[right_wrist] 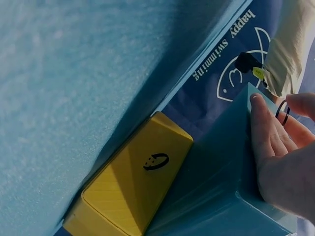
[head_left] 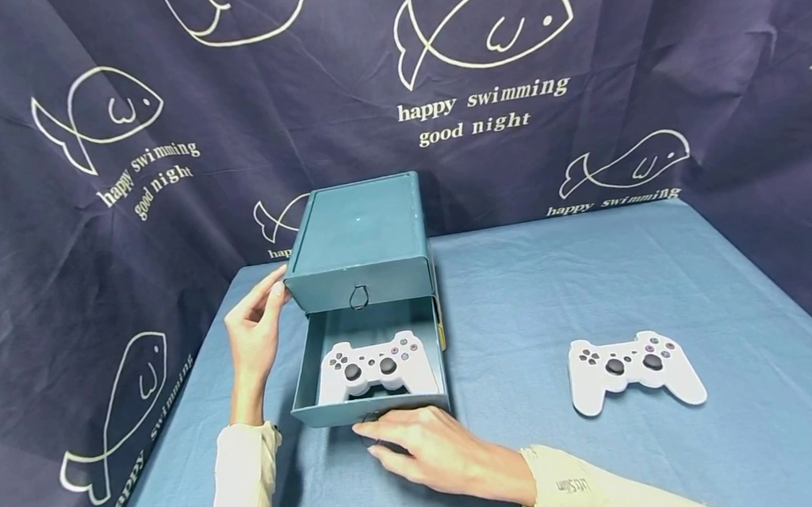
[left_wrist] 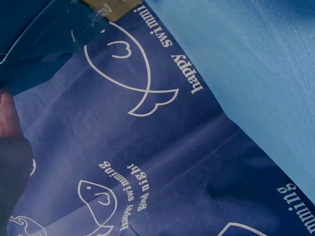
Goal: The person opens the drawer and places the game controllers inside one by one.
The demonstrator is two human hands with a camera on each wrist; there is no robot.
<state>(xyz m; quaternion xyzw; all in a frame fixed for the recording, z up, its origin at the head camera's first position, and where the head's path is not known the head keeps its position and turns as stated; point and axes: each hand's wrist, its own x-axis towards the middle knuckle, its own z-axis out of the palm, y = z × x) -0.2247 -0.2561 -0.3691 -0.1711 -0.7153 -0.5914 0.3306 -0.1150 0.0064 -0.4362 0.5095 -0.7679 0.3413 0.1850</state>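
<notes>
A blue-green drawer box stands at the back of the table. Its lower drawer is pulled out, and a white game controller lies inside. At the drawer front, my right hand pinches a thin black loop handle, with other fingers resting against the front panel in the right wrist view. My left hand touches the left side of the box near its front corner, fingers mostly straight. Only a small part of that hand shows in the left wrist view.
A second white game controller lies on the blue cloth at the right. Beneath the pulled-out drawer, a yellow drawer with a black loop shows in the right wrist view. Dark blue fish-print fabric hangs behind the table and along its sides.
</notes>
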